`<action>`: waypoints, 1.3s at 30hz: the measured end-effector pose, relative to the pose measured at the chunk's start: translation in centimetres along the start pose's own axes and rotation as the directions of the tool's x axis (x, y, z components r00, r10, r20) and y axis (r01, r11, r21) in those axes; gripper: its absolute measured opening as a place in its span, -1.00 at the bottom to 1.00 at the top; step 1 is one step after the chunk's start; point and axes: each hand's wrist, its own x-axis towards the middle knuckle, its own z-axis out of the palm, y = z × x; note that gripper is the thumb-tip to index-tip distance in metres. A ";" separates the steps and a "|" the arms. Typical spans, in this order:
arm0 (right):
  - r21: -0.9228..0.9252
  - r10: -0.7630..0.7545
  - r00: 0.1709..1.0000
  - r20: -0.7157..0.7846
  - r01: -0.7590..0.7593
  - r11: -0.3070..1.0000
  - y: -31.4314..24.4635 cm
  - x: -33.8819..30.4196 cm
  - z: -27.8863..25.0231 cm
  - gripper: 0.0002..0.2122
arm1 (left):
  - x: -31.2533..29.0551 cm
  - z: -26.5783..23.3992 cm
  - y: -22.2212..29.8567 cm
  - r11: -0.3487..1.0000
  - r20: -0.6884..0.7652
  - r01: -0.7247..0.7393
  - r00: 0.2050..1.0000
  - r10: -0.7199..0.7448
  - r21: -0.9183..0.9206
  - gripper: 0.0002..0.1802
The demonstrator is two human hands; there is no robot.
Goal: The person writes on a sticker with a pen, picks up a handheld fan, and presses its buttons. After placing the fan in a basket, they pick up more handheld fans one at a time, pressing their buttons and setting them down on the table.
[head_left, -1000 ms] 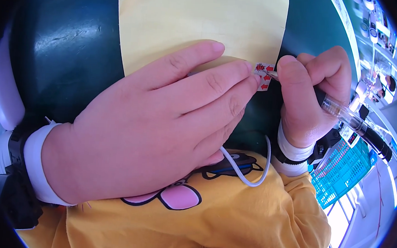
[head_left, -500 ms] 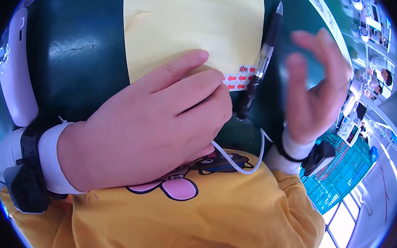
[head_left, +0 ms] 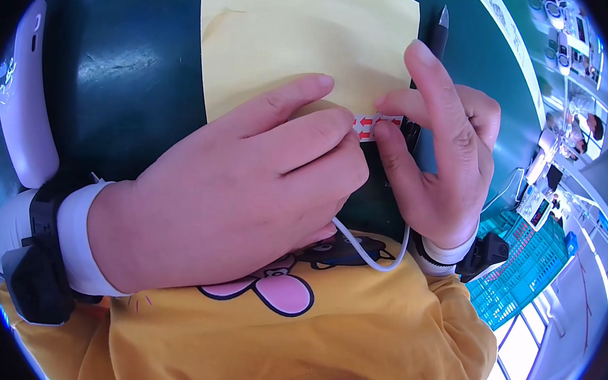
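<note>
A pale yellow sheet (head_left: 306, 37) lies on the dark green table, with white stickers bearing red arrows (head_left: 364, 132) at its lower right corner. My left hand (head_left: 243, 165) lies over the sheet's lower edge, fingers curled and one stretched along the paper. A white cable (head_left: 366, 255) comes out from under this hand, which seems to grip it; the grip itself is hidden. At the stickers, the thumb and a finger of my right hand (head_left: 446, 143) come together in a pinch, another finger raised. A dark pen (head_left: 438, 38) lies beside the sheet, partly behind my right hand.
A pale rounded plastic object (head_left: 31, 97) stands at the left. Beyond the table on the right are a teal plastic basket (head_left: 515, 265) and a small device with a display (head_left: 534, 206). Farther back, people sit at other benches.
My right hand has come in from the right onto the arrow stickers, its thumb and finger drawing together. The whole view has shifted slightly; my left hand keeps its place on the sheet.
</note>
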 end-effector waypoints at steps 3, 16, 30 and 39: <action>-0.015 -0.022 1.000 -0.018 0.021 1.000 0.2 0.0 0.1 -0.46 | 0.1 0.1 -0.1 1.000 -0.012 -0.006 1.000 0.007 0.008 -0.54; 0.090 0.079 0.996 -0.026 -0.077 0.993 0.2 0.4 -0.3 -0.49 | 0.4 0.3 -0.3 1.000 -0.037 -0.012 0.999 0.012 -0.008 -0.55; 0.339 0.070 0.996 -0.055 -0.047 0.940 0.7 -0.6 -1.4 -0.57 | 0.0 -0.2 0.0 1.000 -0.004 -0.005 1.000 0.005 0.003 -0.55; 0.241 0.107 0.994 0.001 -0.104 0.965 0.1 0.2 -0.8 -0.62 | -0.2 -0.1 0.1 1.000 -0.008 0.007 1.000 -0.006 0.016 -0.56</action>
